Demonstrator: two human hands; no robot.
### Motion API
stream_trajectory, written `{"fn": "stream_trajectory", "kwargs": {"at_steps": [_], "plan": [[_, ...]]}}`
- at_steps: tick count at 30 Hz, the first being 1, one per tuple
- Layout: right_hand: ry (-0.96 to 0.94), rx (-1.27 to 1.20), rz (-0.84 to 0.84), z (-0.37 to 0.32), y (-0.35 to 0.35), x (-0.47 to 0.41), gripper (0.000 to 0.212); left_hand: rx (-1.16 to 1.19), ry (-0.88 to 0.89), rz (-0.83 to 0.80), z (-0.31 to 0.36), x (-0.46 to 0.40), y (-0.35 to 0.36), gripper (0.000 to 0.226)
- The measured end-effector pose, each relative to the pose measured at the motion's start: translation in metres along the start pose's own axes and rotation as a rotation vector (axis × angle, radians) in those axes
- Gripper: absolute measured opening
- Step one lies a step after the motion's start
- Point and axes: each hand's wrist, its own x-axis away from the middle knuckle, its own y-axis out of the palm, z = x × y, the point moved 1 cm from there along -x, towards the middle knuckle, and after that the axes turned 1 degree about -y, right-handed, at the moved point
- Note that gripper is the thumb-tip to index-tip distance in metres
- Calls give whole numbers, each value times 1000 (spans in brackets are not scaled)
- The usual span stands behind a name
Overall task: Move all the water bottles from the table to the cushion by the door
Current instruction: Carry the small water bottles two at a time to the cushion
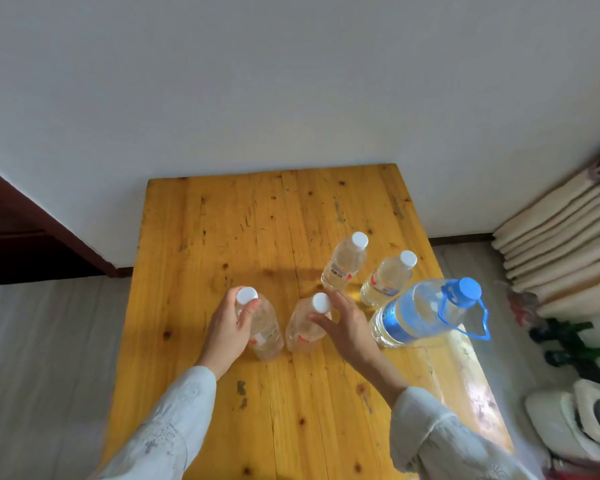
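Several clear water bottles with white caps stand on a yellow wooden table (222, 220). My left hand (229, 327) is wrapped around the neck of the leftmost bottle (264, 327). My right hand (347, 323) has its fingers spread, its fingertips touching the upper part of the middle bottle (305, 327), not closed around it. Two more small bottles stand farther back, one (343, 263) behind the other (388, 280). A large jug (426, 311) with a blue cap and blue carrying handle stands at the table's right edge.
A white wall rises right behind the table. A dark wooden door frame (32, 237) is at the left. Stacked cream cushions (561, 244) lean at the right, with green bottles (568, 344) and white shoes (579, 420) on the floor below.
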Motion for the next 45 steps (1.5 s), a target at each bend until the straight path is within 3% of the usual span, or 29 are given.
{"fn": "stream_trajectory", "kwargs": {"at_steps": [6,13,20,26,30,45], "plan": [[170,-113,164,2,-11,106,35,75,45,-207,7,56,10,58],[368,-182,502,-9,-32,254,31,101,281,-453,45,136,50,49],[489,-195,875,-21,-58,412,19,80,497,-853,101,253,118,54],[618,-156,1183,-33,-64,566,18,30,683,-1117,127,387,173,42],[675,-126,1373,-43,-57,680,17,15,770,-1304,129,496,204,17],[1076,-27,1920,-79,5,1057,24,32,975,-1928,98,911,261,12]]}}
